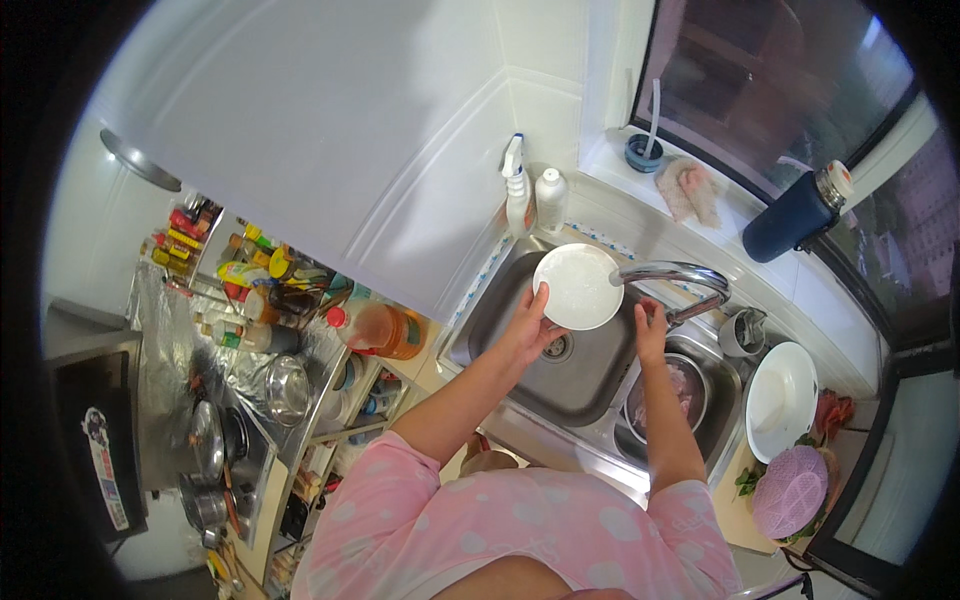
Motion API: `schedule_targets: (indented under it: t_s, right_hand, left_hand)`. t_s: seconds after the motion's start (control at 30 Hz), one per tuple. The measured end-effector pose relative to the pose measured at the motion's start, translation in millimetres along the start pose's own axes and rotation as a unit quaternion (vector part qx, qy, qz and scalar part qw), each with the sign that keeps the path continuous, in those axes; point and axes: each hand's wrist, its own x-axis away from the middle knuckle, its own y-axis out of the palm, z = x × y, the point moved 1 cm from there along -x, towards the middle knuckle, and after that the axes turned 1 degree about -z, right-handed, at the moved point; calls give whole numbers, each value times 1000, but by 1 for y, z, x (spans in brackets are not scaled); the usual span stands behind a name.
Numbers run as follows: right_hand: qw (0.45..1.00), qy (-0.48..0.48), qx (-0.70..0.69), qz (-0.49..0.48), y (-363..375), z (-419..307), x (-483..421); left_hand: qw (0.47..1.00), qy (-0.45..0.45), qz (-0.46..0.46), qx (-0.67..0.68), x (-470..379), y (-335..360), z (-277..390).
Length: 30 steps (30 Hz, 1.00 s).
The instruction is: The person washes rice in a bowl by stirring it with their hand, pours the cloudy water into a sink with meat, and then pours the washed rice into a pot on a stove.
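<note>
My left hand (534,327) grips the lower left rim of a round white plate (581,289), which is tilted over the large basin of a stainless steel sink (585,382). The end of a curved chrome faucet (697,274) reaches the plate's right edge from above. Below the faucet's neck, near its base, is my right hand (650,322), fingers bent; whether it touches the faucet I cannot tell. Beneath my right forearm, a metal bowl (701,375) with pinkish raw meat (679,382) stands in the smaller basin. The drain (556,348) shows below the plate.
Behind the sink stand a spray bottle (517,195) and a white bottle (552,201). A cloth (688,191) and a tilted-looking dark blue flask (789,217) are on the windowsill. At right are a large white bowl (781,401) and a pink basket (791,491); at left, an oil jug (382,330).
</note>
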Motion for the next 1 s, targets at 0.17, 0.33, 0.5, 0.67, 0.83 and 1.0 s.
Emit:
schedule_targets:
  t_s: [0.17, 0.33, 0.5, 0.67, 0.83, 1.0]
  right_hand:
    - [997, -73, 29, 20, -7, -45, 25]
    - [924, 159, -300, -174, 11, -136, 67]
    - [784, 263, -403, -392, 39, -202, 111]
    - [761, 244, -420, -431, 79, -251, 173]
    - [734, 253, -410, -479, 127, -308, 256]
    - [686, 257, -421, -535, 191, -356, 342]
  left_hand:
    - [999, 12, 6, 30, 22, -17, 2]
    - [999, 25, -7, 25, 63, -40, 9]
    - [998, 51, 3, 47, 127, -76, 18]
    - [995, 85, 20, 57, 210, -124, 29]
    - [988, 125, 57, 64, 307, -193, 38]
    - [957, 188, 167, 147, 429, -273, 40]
